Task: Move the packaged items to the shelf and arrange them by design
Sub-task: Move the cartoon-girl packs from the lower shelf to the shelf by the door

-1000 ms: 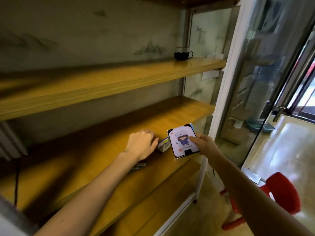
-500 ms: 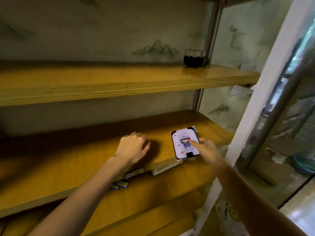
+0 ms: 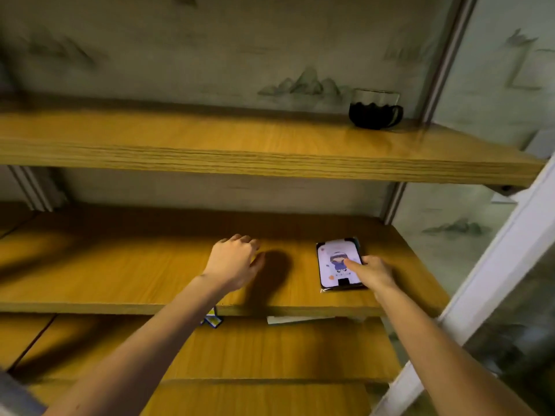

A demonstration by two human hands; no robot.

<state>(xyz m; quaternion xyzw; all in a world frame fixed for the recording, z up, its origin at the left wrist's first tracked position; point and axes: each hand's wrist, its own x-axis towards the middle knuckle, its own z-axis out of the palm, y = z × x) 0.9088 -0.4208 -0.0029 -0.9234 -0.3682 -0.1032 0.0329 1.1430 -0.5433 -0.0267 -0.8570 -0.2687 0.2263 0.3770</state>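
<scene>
The packet (image 3: 336,265), printed with a cartoon figure, lies flat on the right part of the middle shelf (image 3: 120,265), near its front edge. The right hand (image 3: 374,273) holds it: 1 digit lies across the printed face and the rest fold against its right edge. It looks light, thin and fairly stiff, with a glossy wrap (likely slippery), so pinching the 2 long edges should serve best. The left hand (image 3: 234,262) rests well to the left, fingers loosely curled, holding nothing. Below the shelf's front edge peek a blue box (image 3: 213,321) and a pale box (image 3: 300,319). A dark cup (image 3: 374,111) stands far right on the shelf above.
</scene>
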